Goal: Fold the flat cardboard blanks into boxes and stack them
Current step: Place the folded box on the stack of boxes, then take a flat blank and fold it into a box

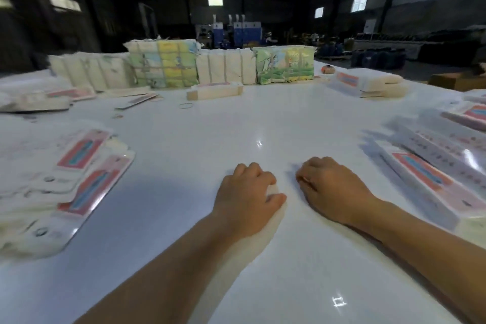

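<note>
My left hand (pixel 248 193) and my right hand (pixel 332 188) rest side by side on the white table (pixel 236 123), fingers curled under, holding nothing. A pile of flat cardboard blanks (pixel 79 179) with pink and blue print lies fanned out at the left. Folded boxes (pixel 431 173) lie stacked at the right, close to my right forearm. One folded box (pixel 214 90) lies alone toward the far middle of the table.
Tied bundles of blanks (pixel 163 66) stand in a row along the far edge. More boxes (pixel 368 84) are stacked at the far right, more blanks (pixel 34 100) at the far left. A rubber band (pixel 186 105) lies near the lone box. A dim warehouse lies behind.
</note>
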Demonstrator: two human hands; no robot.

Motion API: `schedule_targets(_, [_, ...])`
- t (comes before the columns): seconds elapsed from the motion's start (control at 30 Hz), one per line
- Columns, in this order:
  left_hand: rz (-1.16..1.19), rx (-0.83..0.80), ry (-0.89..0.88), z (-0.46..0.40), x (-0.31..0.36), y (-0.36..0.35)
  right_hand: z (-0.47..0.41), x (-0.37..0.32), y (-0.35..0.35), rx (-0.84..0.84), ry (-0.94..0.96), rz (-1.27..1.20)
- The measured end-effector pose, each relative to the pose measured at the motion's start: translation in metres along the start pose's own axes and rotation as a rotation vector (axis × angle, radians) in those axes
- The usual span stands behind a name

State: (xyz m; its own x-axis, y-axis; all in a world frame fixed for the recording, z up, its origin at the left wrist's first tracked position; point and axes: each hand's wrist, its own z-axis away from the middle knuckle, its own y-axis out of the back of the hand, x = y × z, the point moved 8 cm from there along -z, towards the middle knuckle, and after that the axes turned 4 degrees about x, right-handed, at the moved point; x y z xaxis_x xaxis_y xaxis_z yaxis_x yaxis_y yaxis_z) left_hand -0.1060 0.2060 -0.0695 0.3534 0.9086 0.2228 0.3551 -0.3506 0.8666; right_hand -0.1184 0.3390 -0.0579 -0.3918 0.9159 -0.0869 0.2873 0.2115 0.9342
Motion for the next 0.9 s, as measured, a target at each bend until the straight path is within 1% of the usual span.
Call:
schedule_targets(0.13, [-0.034,-0.037,0.007,0.002,-0.002,-0.002,0.002,-0.003,-0.001,0.071,0.0,-0.106])
schedule_targets(0.2, [0.007,-0.069,0.017,0.002,-0.002,-0.002,0.002,-0.003,-0.001,0.079,-0.003,-0.128])
schedule_targets(0.23, [0.062,-0.1,0.049,0.002,-0.006,-0.001,0.003,-0.002,-0.002,0.079,-0.003,-0.138])
schedule_targets(0.3, [0.191,-0.135,0.168,-0.004,-0.025,0.008,0.003,0.001,-0.005,0.09,0.009,-0.157])
schedule_targets(0.37, [0.248,-0.097,0.313,-0.013,-0.059,0.034,0.002,0.005,-0.009,0.121,0.029,-0.174])
schedule_targets(0.4, [0.239,-0.08,0.382,-0.016,-0.081,0.05,0.001,0.008,-0.011,0.133,0.035,-0.181])
schedule_targets(0.47, [0.093,-0.073,0.5,-0.017,-0.133,0.085,-0.002,0.013,-0.016,0.146,0.046,-0.19])
schedule_targets(0.53, [-0.16,-0.05,0.649,-0.004,-0.194,0.123,-0.003,0.016,-0.019,0.153,0.06,-0.191])
schedule_targets(0.6, [-0.37,-0.051,0.866,0.025,-0.253,0.155,-0.002,0.017,-0.021,0.167,0.073,-0.196])
schedule_targets(0.63, [-0.426,-0.085,0.983,0.042,-0.276,0.164,-0.002,0.016,-0.021,0.171,0.079,-0.196])
schedule_targets(0.67, [-0.458,-0.136,1.066,0.058,-0.293,0.166,-0.001,0.015,-0.021,0.172,0.08,-0.196])
schedule_targets(0.73, [-0.485,-0.187,1.125,0.074,-0.312,0.16,-0.001,0.014,-0.021,0.173,0.075,-0.196])
schedule_targets(0.8, [-0.466,-0.149,1.137,0.078,-0.318,0.155,0.0,0.015,-0.019,0.16,0.073,-0.197])
schedule_targets(0.9, [-0.352,-0.075,1.198,0.076,-0.322,0.157,0.001,0.014,-0.017,0.149,0.068,-0.192])
